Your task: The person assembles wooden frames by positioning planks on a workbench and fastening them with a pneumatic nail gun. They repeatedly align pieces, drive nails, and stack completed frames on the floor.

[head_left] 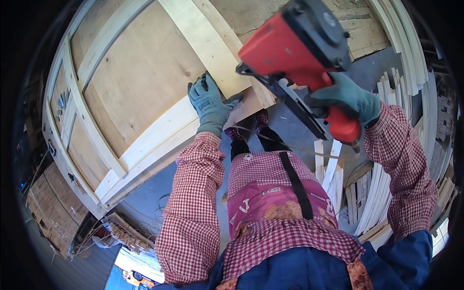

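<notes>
Our left hand [209,104], thumb wide of fingers, rests at the wide slat [205,41] end by the panel [140,77]'s near-right corner, likely steadying it, while our right hand [349,99] grips the nail gun [302,50] above.

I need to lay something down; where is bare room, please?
Bare: the plywood panel, between the pale crosspiece, the wide board and edge board. Crowded: around the left hand and red nail gun, and at right, by the wood strips.
</notes>
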### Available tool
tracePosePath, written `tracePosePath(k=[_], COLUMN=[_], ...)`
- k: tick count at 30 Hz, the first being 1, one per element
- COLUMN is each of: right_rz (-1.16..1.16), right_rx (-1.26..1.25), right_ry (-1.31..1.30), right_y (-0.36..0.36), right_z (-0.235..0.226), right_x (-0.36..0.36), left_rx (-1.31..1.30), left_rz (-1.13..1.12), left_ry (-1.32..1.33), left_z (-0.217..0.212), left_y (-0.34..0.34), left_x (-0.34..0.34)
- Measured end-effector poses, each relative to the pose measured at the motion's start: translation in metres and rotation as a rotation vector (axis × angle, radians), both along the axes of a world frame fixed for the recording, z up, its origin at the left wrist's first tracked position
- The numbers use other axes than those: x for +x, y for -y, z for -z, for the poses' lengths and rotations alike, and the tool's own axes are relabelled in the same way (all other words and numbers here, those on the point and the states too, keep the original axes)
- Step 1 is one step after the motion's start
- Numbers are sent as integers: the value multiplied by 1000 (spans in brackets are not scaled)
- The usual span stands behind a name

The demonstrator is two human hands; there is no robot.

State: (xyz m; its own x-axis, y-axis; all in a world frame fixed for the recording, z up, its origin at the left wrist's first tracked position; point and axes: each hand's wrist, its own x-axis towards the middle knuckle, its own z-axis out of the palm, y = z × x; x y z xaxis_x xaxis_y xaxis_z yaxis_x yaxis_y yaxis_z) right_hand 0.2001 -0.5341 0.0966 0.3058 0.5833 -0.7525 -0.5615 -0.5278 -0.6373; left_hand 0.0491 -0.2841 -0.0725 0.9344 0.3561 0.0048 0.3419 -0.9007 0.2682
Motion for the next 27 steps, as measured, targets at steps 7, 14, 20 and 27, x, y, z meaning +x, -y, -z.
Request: tracePosePath(k=[7, 14, 20, 27], right_rz=[-135, -122, -4, -3], right_rx=[-117, -147, -122, -112], right_ry=[79, 99, -109, -35], right_y=[-19, -24, -7, -28], right_z=[2, -7, 1, -6], right_x=[2, -6, -26, -33], left_rx=[-50, -144, -164, -235], left_rz=[23, 24, -7, -14], left_ry=[-174, -285, -231, -160], left_z=[-11, -29, -21, -17], left_y=[2, 1, 2, -1], left_x=[2, 6, 4, -4])
